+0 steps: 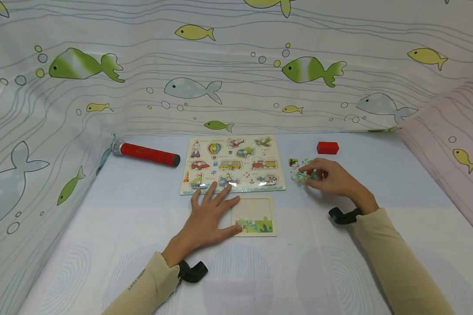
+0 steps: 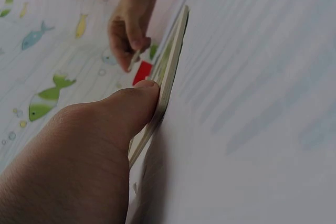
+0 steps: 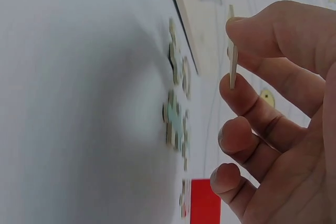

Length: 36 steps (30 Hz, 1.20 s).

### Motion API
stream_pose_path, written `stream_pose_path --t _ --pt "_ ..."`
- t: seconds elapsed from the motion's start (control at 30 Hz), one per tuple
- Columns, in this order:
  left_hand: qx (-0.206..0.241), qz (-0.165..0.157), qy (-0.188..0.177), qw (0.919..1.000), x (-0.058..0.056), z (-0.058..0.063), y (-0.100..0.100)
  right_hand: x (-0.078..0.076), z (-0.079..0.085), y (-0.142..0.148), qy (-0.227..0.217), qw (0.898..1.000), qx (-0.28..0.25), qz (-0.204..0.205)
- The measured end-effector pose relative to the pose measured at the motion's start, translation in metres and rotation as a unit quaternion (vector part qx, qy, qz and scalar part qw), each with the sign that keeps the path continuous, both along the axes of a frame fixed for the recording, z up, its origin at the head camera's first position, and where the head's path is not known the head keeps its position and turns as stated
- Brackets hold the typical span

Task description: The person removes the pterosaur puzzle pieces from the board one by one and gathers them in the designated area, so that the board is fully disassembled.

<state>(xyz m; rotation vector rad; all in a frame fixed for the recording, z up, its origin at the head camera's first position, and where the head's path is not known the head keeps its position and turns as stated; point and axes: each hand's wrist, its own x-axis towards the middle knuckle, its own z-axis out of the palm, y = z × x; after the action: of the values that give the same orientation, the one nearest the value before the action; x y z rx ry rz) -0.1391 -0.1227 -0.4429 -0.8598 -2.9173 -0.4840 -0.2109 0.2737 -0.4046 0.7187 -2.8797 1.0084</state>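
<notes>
My left hand [image 1: 205,223] lies with spread, straight fingers at the left side of a small wooden jigsaw tray [image 1: 252,208]. Its thumb rests on the tray's edge, as the left wrist view also shows, and several fingertips overlap the lower edge of the vehicle puzzle board [image 1: 233,189]. Joined green jigsaw pieces [image 1: 254,226] fill the bottom row of the tray. To the right, my right hand [image 1: 335,177] pinches one thin jigsaw piece [image 3: 233,64] between thumb and fingers, above the table. Below it lie several loose jigsaw pieces [image 3: 173,121], partly hidden by the hand in the head view.
A red microphone [image 1: 150,154] with a silver head lies at the back left. Behind the loose pieces sits a red block [image 1: 327,148]. Fish-patterned cloth [image 1: 236,65] rises behind and at both sides of the pale table [image 1: 284,271].
</notes>
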Motion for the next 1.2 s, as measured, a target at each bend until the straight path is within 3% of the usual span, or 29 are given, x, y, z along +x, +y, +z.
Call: stream_pose_path --t 0.63,1.2 --pt "-0.002 0.001 0.005 1.0000 0.000 -0.001 0.000 -0.003 -0.004 0.047 -0.020 0.998 0.027 -0.055" --pt "-0.004 -0.002 0.010 0.9999 -0.002 -0.004 -0.001 -0.003 -0.006 0.057 -0.066 0.992 0.070 -0.080"
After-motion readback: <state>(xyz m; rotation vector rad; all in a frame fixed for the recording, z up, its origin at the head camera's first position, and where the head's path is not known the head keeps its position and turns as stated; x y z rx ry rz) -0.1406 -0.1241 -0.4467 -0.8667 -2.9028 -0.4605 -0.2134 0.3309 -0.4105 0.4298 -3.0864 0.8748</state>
